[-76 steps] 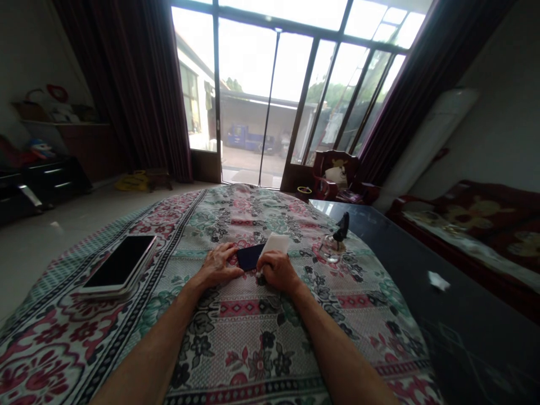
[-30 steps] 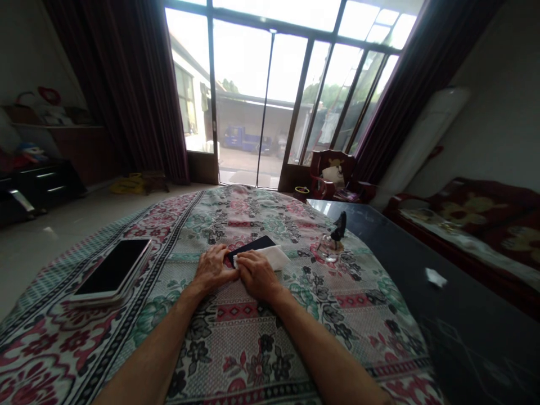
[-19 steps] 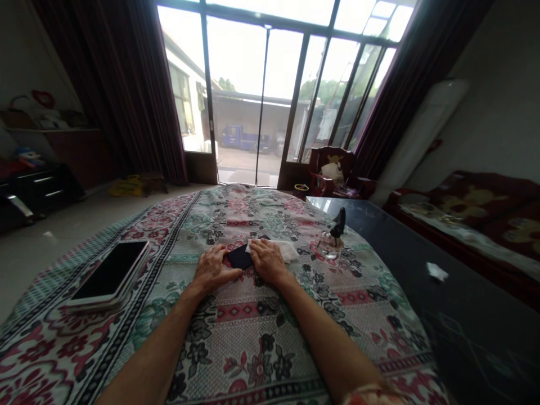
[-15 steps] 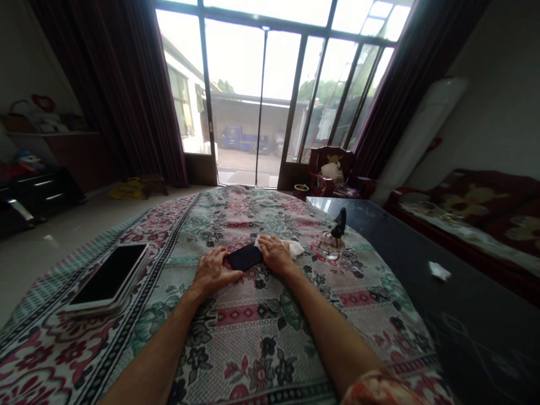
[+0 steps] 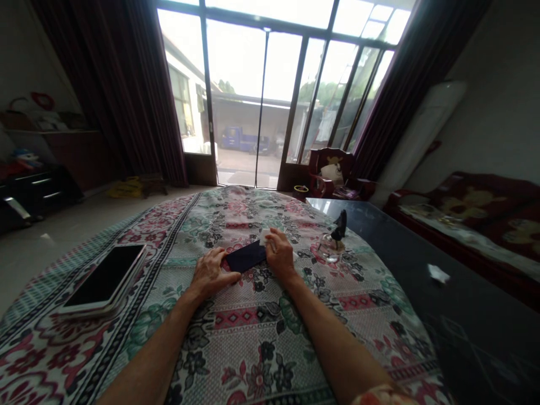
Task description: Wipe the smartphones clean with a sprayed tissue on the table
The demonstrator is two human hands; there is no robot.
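A dark smartphone (image 5: pixel 246 256) lies flat on the patterned tablecloth in front of me. My left hand (image 5: pixel 211 269) grips its left end, thumb along the near edge and fingers at the far side. At the phone's right end, my right hand (image 5: pixel 280 252) is closed on a white tissue (image 5: pixel 265 237), part of which sticks out beyond the fingers. To the right stands a clear glass spray bottle (image 5: pixel 331 247) with a black spray head. Over on the left rests a white-framed tablet (image 5: pixel 105 277), its dark screen up, on top of another flat thing.
The round table's cloth (image 5: pixel 257 343) hangs over its edge. A dark glossy table (image 5: pixel 422 320) adjoins on the right, with a crumpled white tissue (image 5: pixel 439 274) on it. Glass doors (image 5: pixel 257 107), a wooden chair (image 5: pixel 331 169) and a sofa (image 5: pixel 472 197) are farther back.
My right hand has drawn the tissue in and turned upright, baring more of the phone's right end. My left hand has stayed at the left end.
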